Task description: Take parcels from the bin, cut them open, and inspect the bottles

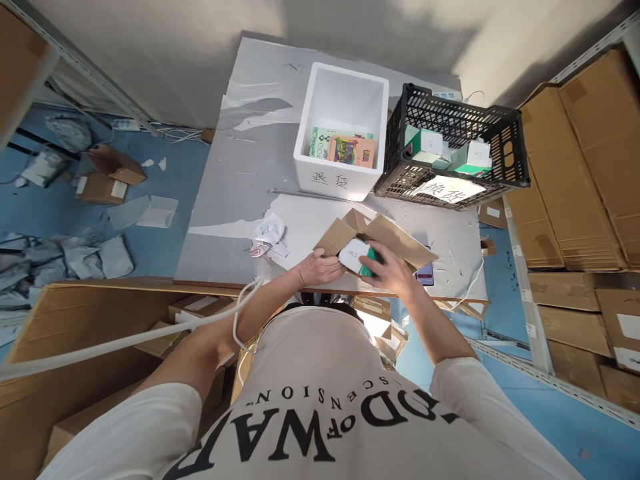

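Note:
An opened cardboard box [403, 241] with its flaps spread lies at the near edge of the table. At its mouth is a small white-and-green carton [354, 255] with dark writing on its white end. My right hand [389, 268] is closed around the green side of this carton. My left hand [321, 268] grips the left side of the cardboard box, its fingertips close to the carton. The lower part of the cardboard box is hidden by my hands and the carton.
Behind stand a white foam box [305, 143] holding colourful flat packages and a black plastic crate [453, 110] with several green-and-white cartons. Crumpled paper [270, 230] lies left, a phone [425, 274] right. A white cable [150, 335] crosses over a large carton [100, 313]. Stacked boxes [575, 167] fill the right.

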`<state>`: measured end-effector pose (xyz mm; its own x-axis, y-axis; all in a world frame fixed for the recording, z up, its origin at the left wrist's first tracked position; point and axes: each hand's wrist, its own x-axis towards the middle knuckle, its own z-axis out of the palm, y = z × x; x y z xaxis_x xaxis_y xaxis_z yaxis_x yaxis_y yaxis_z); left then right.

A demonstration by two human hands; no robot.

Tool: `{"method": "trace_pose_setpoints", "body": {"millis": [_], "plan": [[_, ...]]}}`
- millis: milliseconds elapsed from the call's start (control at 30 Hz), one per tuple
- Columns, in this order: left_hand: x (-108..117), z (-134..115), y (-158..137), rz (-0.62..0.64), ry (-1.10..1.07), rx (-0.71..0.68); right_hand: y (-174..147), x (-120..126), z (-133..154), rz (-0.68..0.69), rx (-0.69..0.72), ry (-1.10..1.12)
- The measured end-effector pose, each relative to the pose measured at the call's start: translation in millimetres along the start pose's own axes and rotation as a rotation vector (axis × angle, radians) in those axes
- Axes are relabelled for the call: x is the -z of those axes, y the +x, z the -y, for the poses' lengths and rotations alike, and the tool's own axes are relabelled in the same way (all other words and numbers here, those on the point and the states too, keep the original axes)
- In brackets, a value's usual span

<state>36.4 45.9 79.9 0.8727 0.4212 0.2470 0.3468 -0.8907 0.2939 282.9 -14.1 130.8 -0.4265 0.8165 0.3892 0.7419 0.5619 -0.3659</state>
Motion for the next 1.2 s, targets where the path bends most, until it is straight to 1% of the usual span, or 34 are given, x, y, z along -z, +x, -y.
{"method": "trace_pose_setpoints", "body": {"millis": [33,100,167,200,300,400,467,567,633,667,733,767,833,933,1033,1100,1200], "plan": [[0.0,0.9,-2.0,0.004,0.006,-0.022,-1.5,2.8,0.2,-0.022,0.013,-0.004],[0.1,5.3,-7.4,0.018,0.005,-0.058,-3.2,7.8,-0.1,-0.161,-0.026,0.03],[-0.1,12.0,-12.9,0.015,0.007,0.012,-2.8,9.8,-2.1,-0.316,-0.076,0.08],[-0.8,15.7,-14.9,0.018,0.01,0.049,-1.7,9.3,-3.8,-0.367,-0.084,0.1],[-5.9,26.1,-16.4,0.009,0.032,0.146,4.2,4.9,-11.4,-0.472,-0.119,0.139],[-13.6,37.5,-12.0,-0.027,0.057,0.198,13.2,5.5,-19.2,-0.558,-0.221,0.123],[-18.6,47.9,-8.1,-0.073,0.091,0.25,18.9,11.8,-22.2,-0.53,-0.264,0.114],[-25.8,68.6,-3.7,-0.181,0.14,0.381,21.8,20.7,-22.3,-0.44,-0.285,0.132],[-30.9,83.6,-2.4,-0.235,0.146,0.479,17.4,17.3,-19.2,-0.457,-0.316,0.149],[-33.6,90.5,-2.4,-0.244,0.143,0.526,13.2,11.4,-17.0,-0.489,-0.338,0.155],[-38.3,101.5,-3.5,-0.231,0.141,0.61,2.2,-7.8,-12.3,-0.528,-0.371,0.178],[-40.2,105.1,-4.6,-0.213,0.142,0.643,-3.9,-20.0,-10.2,-0.514,-0.379,0.194],[-42.3,108.0,-7.2,-0.184,0.146,0.684,-15.4,-45.6,-7.9,-0.433,-0.399,0.229],[-41.9,101.0,-10.0,-0.195,0.125,0.695,-26.9,-79.2,-9.1,-0.316,-0.461,0.26],[-40.4,79.2,-11.2,-0.27,0.071,0.668,-31.3,-102.3,-13.0,-0.248,-0.502,0.233],[-41.0,57.0,-12.0,-0.296,-0.015,0.589,-32.9,-111.6,-14.6,-0.214,-0.51,0.206],[-45.8,22.7,-11.6,-0.231,-0.252,0.43,-36.2,-115.3,-14.7,-0.157,-0.468,0.237]]}}
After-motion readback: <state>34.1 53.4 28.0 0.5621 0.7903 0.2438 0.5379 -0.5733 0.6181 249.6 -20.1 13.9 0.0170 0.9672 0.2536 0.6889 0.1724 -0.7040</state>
